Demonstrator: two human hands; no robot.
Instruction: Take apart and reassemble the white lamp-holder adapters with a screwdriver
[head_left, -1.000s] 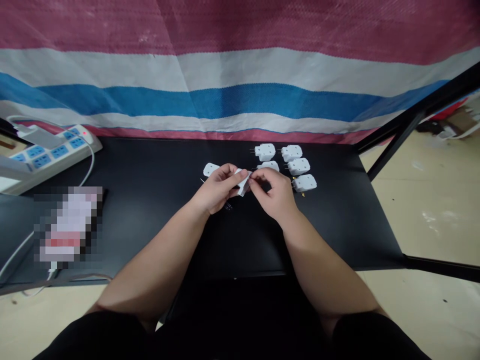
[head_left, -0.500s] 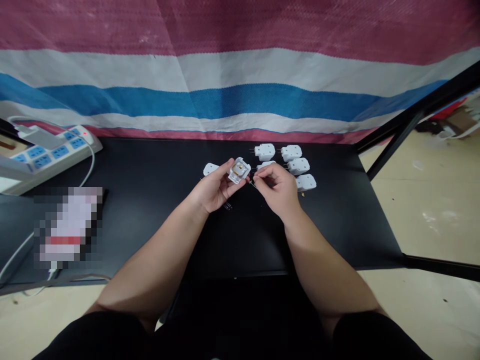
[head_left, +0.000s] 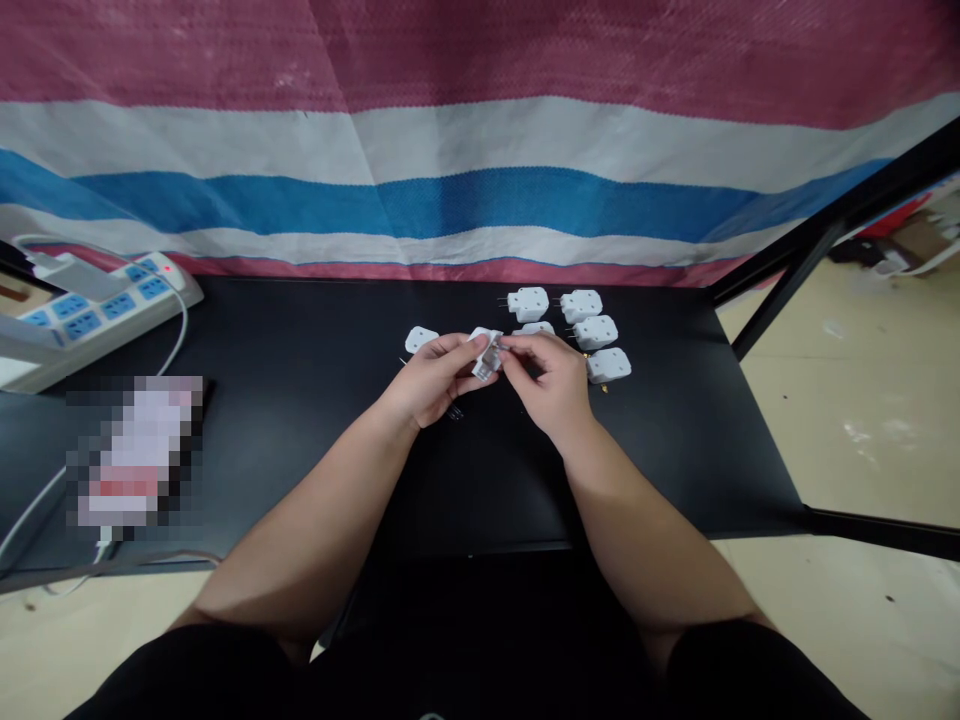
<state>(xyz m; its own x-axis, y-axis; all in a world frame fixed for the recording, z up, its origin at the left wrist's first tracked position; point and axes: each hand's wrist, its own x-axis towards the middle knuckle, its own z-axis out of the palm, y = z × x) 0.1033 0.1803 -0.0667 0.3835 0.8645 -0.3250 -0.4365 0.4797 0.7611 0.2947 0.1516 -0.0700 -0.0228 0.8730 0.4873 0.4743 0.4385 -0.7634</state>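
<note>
Over the middle of the black table, my left hand (head_left: 424, 386) is closed on a white plug housing (head_left: 486, 362), its open side tilted toward my other hand. My right hand (head_left: 556, 388) pinches a small thin metal piece (head_left: 505, 343) at the housing's right edge; the fingertips hide most of it. Beyond the right fingers lies a partly covered white plug (head_left: 535, 328). Another white part (head_left: 421, 338) lies behind my left hand. Several dark metal pins (head_left: 454, 411) lie under the left palm.
Several finished-looking white plugs, such as one at the back (head_left: 528, 302) and one at the right (head_left: 609, 365), lie on the table (head_left: 300, 340). A power strip (head_left: 112, 318) and a blurred phone (head_left: 142, 450) with a cable are at left. A striped sheet (head_left: 480, 200) hangs behind.
My left hand has turned the housing, so its open side faces right instead of up. My right hand has moved left, bringing the metal piece up to the housing.
</note>
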